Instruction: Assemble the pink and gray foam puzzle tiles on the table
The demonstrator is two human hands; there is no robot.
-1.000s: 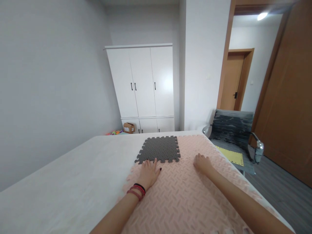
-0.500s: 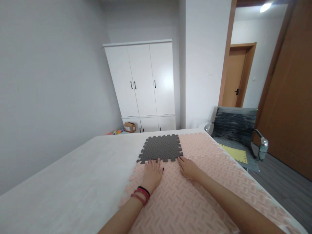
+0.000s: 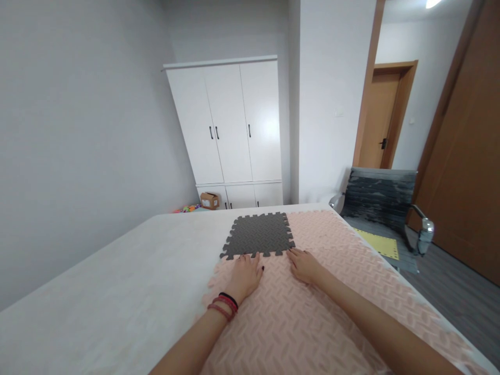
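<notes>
Both my hands have drawn in to the seam since a second ago, the right one sliding left from out on the pink mat. Now my left hand [image 3: 245, 272] lies flat, fingers spread and released, its tips on the near toothed edge of the grey mat tile [image 3: 258, 236]. My right hand [image 3: 303, 264] rests palm down just beside it, fingers loosely open, holding nothing, its tips at the tile's near right corner.

As I judge it, the grey tile sits in the far left corner of the pink mat [image 3: 320, 312], its right and near teeth meshed or nearly so; whether every tooth is seated I cannot tell. Its left and far edges are free, with bare white bed [image 3: 117, 291] beyond.

Around me: a white wardrobe [image 3: 230, 125] against the far wall, a small cardboard box [image 3: 210, 200] and bright toys [image 3: 186, 209] on the floor by it, a grey chair [image 3: 380, 200] with a yellow tile [image 3: 380, 245] on its seat to the right, and an open wooden door [image 3: 464, 156]. Nothing lies between my hands and the seam
</notes>
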